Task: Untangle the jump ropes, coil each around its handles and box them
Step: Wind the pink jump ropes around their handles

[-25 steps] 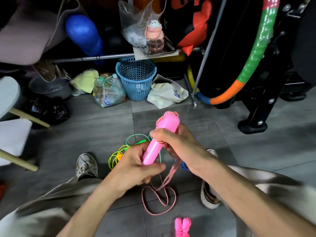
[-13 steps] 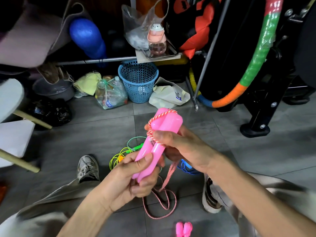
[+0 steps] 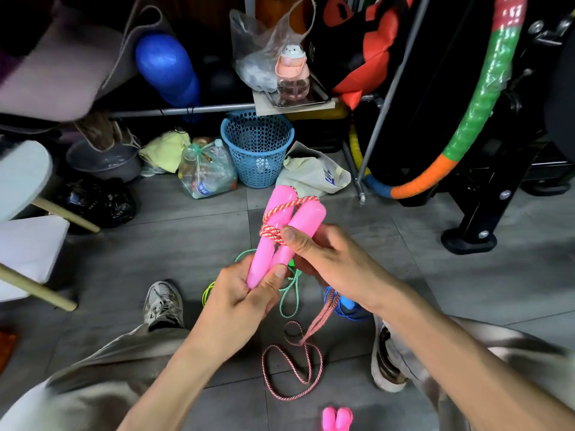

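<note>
Two pink handles stand side by side, tilted up and away from me, with a few turns of red-and-white rope wound round their upper part. My left hand grips the handles' lower ends. My right hand holds them higher up, thumb pressed on the rope turns. The rest of the rope hangs from my right hand and loops on the floor. A green rope, a yellow-green one and a blue one lie on the floor beneath my hands.
Another pair of pink handles lies at the bottom edge. My shoes flank the ropes. Behind stand a blue basket, a bag of bottles, a white bag, a hoop and a black stand base.
The handles have been lifted higher and turned so both show side by side. My left hand slid down to their lower ends, and the rope turns tightened under my right thumb.
</note>
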### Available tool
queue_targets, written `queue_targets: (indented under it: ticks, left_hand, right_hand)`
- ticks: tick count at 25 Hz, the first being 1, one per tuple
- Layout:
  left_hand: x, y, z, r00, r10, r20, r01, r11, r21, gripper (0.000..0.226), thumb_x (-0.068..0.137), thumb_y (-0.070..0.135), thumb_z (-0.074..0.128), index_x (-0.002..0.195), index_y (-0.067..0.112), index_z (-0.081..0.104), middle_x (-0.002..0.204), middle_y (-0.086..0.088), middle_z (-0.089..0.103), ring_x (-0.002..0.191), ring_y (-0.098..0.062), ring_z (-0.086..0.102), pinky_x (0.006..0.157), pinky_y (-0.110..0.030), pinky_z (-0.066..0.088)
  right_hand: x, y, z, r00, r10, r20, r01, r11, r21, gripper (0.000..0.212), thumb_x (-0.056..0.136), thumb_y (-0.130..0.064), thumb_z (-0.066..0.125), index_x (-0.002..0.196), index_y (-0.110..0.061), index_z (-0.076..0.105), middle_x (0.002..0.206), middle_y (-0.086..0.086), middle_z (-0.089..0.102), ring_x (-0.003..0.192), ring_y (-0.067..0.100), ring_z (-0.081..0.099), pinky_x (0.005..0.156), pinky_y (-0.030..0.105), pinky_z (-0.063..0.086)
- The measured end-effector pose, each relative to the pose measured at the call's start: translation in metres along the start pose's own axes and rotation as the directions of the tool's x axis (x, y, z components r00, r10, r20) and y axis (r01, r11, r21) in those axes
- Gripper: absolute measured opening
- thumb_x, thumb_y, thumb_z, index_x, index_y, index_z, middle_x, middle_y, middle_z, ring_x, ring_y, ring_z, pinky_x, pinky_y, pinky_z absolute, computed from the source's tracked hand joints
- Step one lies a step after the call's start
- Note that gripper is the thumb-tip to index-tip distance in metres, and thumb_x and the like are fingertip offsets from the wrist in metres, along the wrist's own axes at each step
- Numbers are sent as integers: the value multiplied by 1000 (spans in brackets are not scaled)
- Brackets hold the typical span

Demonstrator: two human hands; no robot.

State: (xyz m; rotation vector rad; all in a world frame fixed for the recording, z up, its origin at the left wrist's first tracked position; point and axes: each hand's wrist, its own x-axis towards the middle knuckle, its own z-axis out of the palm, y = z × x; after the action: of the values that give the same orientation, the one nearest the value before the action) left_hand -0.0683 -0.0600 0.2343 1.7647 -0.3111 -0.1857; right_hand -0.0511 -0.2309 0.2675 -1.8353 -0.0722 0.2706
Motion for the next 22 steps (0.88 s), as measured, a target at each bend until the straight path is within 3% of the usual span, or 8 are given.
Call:
queue_targets:
  ticks: [3, 6, 8, 11, 14, 17, 19, 22]
  left_hand:
    - [4, -9, -5, 999, 4, -47, 3, 988, 153, 31, 92, 37, 54, 65, 22, 47, 52, 7, 40, 47, -11, 31, 44, -25, 28]
    - [10, -17, -8, 989, -49, -137, 81, 968, 238, 29, 96, 25, 56, 69, 16, 50, 53, 9, 40, 47, -10, 32, 45, -23, 27]
    - [13, -24, -9, 978, -39, -207, 128, 891, 437, 23, 96, 29, 54, 77, 15, 53, 56, 5, 48, 52, -21, 47, 50, -30, 33]
    - [12, -32, -5, 983, 4, -183, 131, 682, 720, 22, 95, 35, 49, 98, 13, 54, 72, -11, 63, 72, -43, 59, 57, -38, 40]
    - [5, -35, 4, 999, 47, -19, -5, 460, 888, 20, 86, 30, 63, 98, 15, 57, 65, -12, 64, 57, -38, 62, 47, -31, 38]
    - [-1, -44, 12, 956, 107, 274, -295, 334, 895, 25, 71, 30, 74, 87, 22, 56, 53, -4, 59, 41, -26, 58, 36, -25, 39]
    - [-4, -50, 15, 918, 115, 379, -394, 356, 847, 18, 84, 41, 51, 94, 26, 54, 68, -1, 65, 58, -26, 64, 48, -30, 50]
    - [-7, -49, 13, 884, 129, 450, -457, 440, 773, 34, 90, 51, 29, 97, 27, 52, 84, 1, 68, 78, -29, 64, 64, -38, 52]
  right_hand:
    - [-2, 6, -5, 994, 66, 91, -49, 982, -180, 50, 86, -57, 61, 81, -7, 60, 69, 10, 48, 65, 11, 42, 62, 34, 35]
    - [-5, 11, -6, 989, 66, 134, 3, 889, -458, 17, 88, -23, 50, 84, -9, 56, 64, 2, 50, 59, 10, 41, 61, 46, 41]
    - [-9, 11, -5, 984, 116, 138, -48, 906, -420, 22, 97, -21, 45, 83, -10, 58, 59, -3, 50, 51, 12, 38, 50, 38, 37]
    - [-12, 8, -4, 953, 246, 179, -205, 954, -220, 28, 101, -26, 46, 94, -4, 63, 61, 3, 51, 43, 10, 31, 38, 22, 25]
    - [-11, 8, -10, 964, 159, 215, -68, 923, -378, 24, 95, -21, 51, 83, -5, 66, 64, 6, 62, 47, 10, 37, 47, 27, 31]
    - [-8, 2, -23, 948, 56, 314, 193, 684, -704, 16, 90, -23, 59, 82, -17, 71, 60, -5, 60, 50, 4, 46, 51, 20, 34]
    - [-4, -3, -30, 936, 15, 352, 289, 538, -792, 11, 82, -33, 70, 83, -22, 74, 60, -12, 55, 59, 4, 50, 57, 21, 38]
    - [2, -6, -40, 934, 6, 358, 294, 560, -775, 23, 71, -49, 78, 77, -27, 74, 57, -13, 59, 58, 4, 53, 57, 23, 40]
